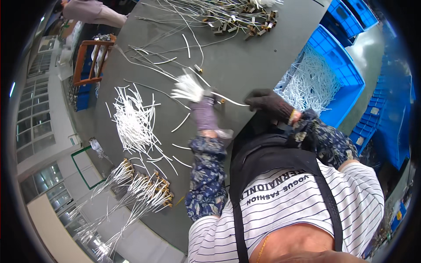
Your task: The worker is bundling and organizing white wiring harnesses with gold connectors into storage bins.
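My left hand (205, 113), in a purple-grey glove, is closed around a bundle of short white tubes (187, 86) that fans out above the dark table (250, 57). My right hand (268, 104), in a dark glove, has its fingers pinched at the end of one white tube (231, 101), which stretches across from beside the left hand. Motion blurs the left fingers. A small brass-coloured fitting (222, 101) shows close to the left hand. Beyond it, a thin cable with a small metal end piece (198, 69) lies on the table.
A loose heap of white tubes (133, 120) lies on the left. Nearer stand bunches of cables with brass-coloured ends (151, 188); more metal-ended cables (237, 22) lie at the far edge. A blue crate (346, 94) of white tubes stands right. A person (90, 11) is at far left.
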Tool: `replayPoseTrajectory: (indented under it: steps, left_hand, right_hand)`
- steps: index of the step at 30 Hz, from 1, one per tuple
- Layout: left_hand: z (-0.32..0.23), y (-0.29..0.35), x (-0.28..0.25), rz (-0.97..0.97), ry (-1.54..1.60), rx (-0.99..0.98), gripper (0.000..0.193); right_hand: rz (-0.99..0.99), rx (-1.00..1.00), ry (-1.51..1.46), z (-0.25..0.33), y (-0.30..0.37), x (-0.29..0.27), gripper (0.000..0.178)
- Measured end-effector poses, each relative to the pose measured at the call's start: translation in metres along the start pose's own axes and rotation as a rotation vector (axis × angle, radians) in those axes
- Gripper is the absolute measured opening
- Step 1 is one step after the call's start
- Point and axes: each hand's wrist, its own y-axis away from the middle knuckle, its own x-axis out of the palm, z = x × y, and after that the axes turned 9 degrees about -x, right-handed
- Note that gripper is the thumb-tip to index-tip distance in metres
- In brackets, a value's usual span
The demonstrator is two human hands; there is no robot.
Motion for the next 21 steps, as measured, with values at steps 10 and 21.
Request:
replayPoseTrajectory:
  steps: [10,21]
  left_hand:
    - [-0.013,-0.062,-0.085,-0.216,-0.338,-0.201,0.031]
    - [-0.021,-0.047,-0.036,0.22,0.409,-0.291,0.033]
  right_hand:
    - [0.047,-0.064,0.639,0.039,-0.118,0.063,0.07]
    - [0.351,-0.559,0.616,0.038,-0.156,0.021,0.028]
